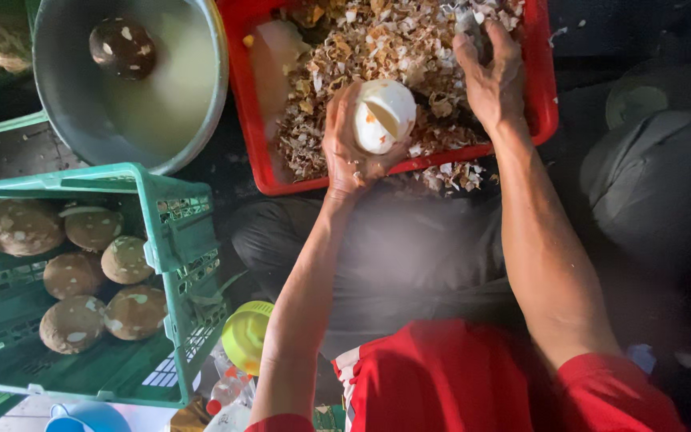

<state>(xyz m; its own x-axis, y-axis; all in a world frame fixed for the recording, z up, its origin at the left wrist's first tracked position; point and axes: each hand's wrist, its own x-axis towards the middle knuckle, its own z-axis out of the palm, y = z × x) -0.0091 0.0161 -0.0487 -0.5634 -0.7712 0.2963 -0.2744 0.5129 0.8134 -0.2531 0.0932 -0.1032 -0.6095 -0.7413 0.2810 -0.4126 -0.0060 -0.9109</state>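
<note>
The left hand (351, 152) holds a peeled white coconut (384, 116) over the red tray (243, 104) of shavings; the right hand (491, 76) grips a knife (467, 22) there

Dim, uneven light; murky dark edges

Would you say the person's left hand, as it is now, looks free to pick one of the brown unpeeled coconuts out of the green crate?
Probably not right away: the left hand is wrapped around a peeled white coconut over the red crate. The brown coconuts lie uncovered in the green crate, so the path itself looks open.
</note>
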